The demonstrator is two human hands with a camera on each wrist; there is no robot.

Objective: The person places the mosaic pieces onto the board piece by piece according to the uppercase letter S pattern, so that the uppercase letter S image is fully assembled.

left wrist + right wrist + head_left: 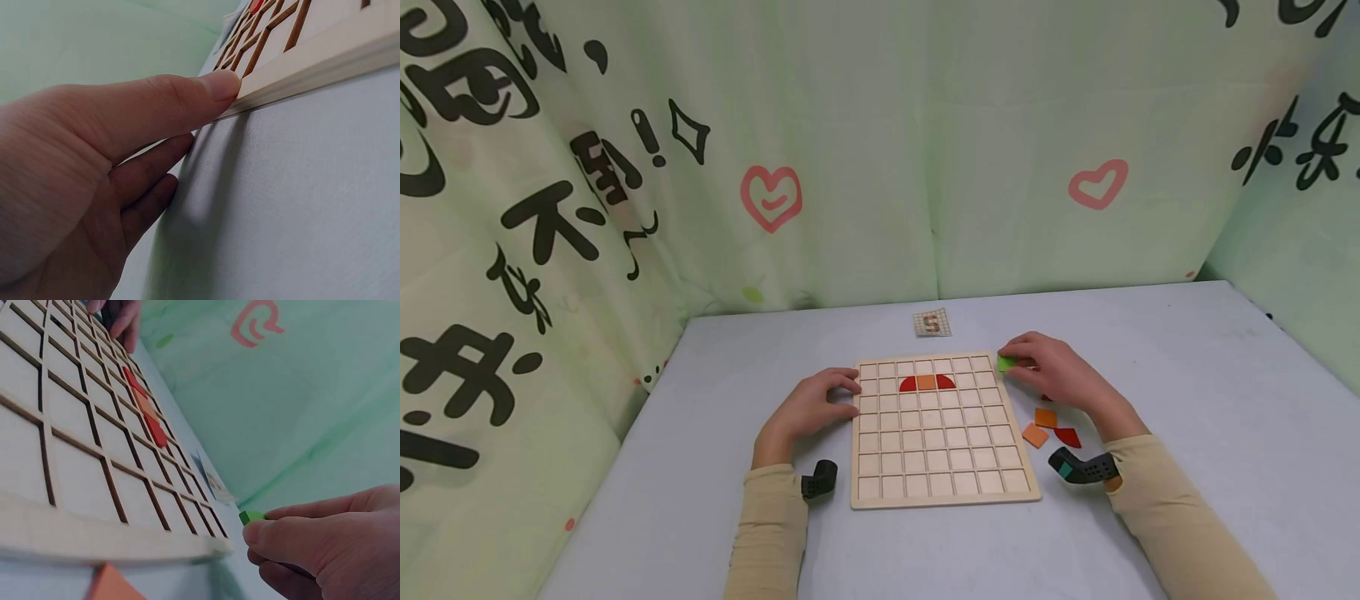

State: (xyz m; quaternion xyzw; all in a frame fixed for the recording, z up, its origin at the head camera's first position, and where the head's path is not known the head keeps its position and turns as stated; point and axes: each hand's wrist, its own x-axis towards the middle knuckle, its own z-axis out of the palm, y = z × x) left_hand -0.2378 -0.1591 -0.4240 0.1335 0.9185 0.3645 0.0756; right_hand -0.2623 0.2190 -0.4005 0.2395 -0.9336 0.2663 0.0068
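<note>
A wooden grid board (943, 502) lies flat on the table. In its second row from the back, an orange square (927, 382) sits between two red quarter-round pieces (908, 384). My left hand (808, 408) rests its thumb and fingertips against the board's left edge, the fingers loosely extended. In the left wrist view, the thumb (219, 87) touches the side of the rim. Just off the board's back right corner, my right hand (1056, 371) pinches a small green block (250, 516) between thumb and index finger. Most of that block is hidden by the fingers.
Right of the board lie two orange squares (1046, 418) and a red quarter-round piece (1067, 437); another red piece (1047, 398) is partly covered by the right hand. A small patterned card (932, 322) lies behind the board. Beyond the table hangs a pale green curtain (865, 167).
</note>
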